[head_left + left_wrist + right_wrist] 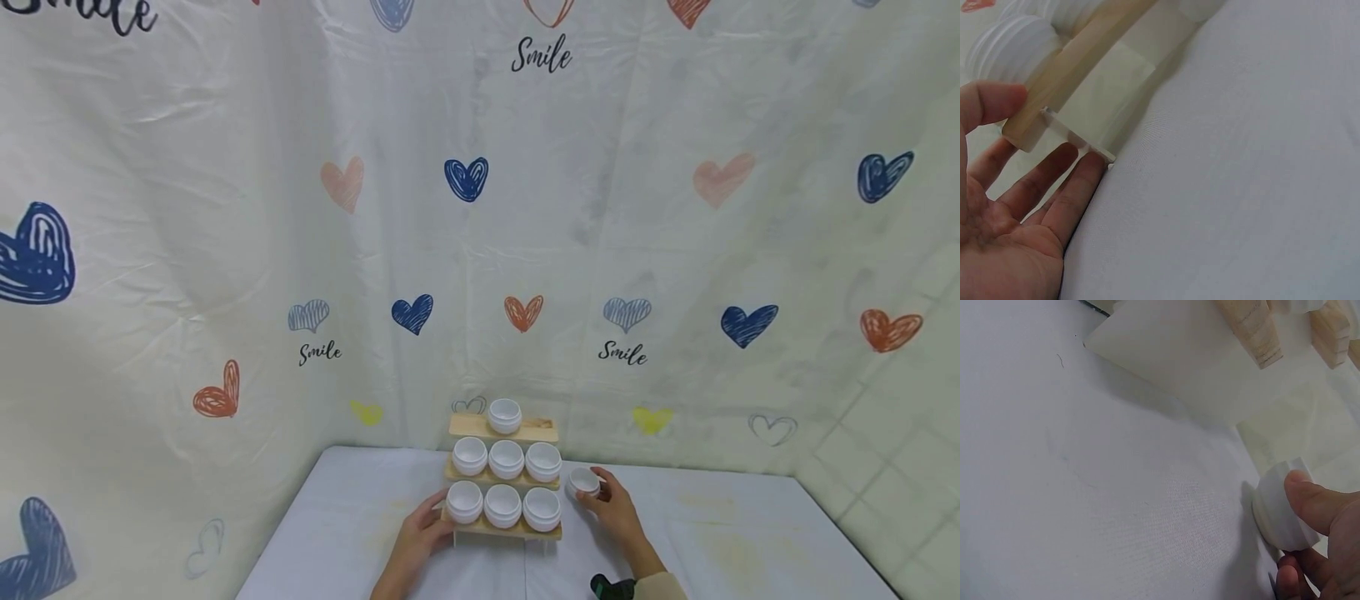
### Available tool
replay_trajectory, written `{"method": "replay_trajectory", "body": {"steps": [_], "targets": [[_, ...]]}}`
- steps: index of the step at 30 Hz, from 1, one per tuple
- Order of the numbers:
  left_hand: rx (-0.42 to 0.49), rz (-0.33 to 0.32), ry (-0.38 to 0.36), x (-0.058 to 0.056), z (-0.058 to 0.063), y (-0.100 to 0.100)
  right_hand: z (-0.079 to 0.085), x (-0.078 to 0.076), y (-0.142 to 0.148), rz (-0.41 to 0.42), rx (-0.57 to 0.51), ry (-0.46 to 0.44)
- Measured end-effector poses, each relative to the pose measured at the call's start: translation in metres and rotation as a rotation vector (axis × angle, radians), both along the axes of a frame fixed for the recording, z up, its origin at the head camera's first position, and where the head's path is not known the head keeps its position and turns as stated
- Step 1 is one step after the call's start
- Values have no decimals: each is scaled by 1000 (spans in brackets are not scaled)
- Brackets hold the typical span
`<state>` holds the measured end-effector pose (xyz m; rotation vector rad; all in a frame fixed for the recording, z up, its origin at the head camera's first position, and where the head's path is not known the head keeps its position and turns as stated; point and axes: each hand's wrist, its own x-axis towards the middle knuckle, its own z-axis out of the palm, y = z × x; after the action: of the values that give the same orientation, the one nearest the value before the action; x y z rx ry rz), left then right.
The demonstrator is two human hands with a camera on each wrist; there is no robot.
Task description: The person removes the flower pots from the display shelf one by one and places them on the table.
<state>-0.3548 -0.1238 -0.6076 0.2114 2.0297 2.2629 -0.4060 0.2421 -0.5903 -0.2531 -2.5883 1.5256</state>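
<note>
A three-step wooden stand bears small white cups: one on the top step, three on the middle, three on the bottom. My left hand grips the left end of the bottom step. In the left wrist view, its thumb lies on the wood and its other fingers touch the clear support below. To the right of the stand, my right hand holds another white cup. The right wrist view shows the thumb on the side of this ribbed cup, fingers under it, close to the tabletop.
A white cloth covers the table. Behind it hangs a pale curtain printed with hearts and the word Smile. A dark strap or device sits at the right wrist, beside a beige sleeve.
</note>
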Motion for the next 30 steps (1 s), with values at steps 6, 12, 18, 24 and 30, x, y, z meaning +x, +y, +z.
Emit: {"method": "replay_trajectory", "body": {"steps": [6,12,18,24,30], "targets": [[8,0,-4,0,-1,-1,1,0,-1,5,0,3],[6,-2,-7,1,-1,-1,1,0,-1,11,-13,-1],[13,-3,-15,1,-1,-1,2,0,-1,9,-11,-6],[10,-5,-9,1,-2,0,2,1,-2,15,-11,0],[11,-4,-14,1,-2,-1,2,1,-2,19,-19,-4]]}}
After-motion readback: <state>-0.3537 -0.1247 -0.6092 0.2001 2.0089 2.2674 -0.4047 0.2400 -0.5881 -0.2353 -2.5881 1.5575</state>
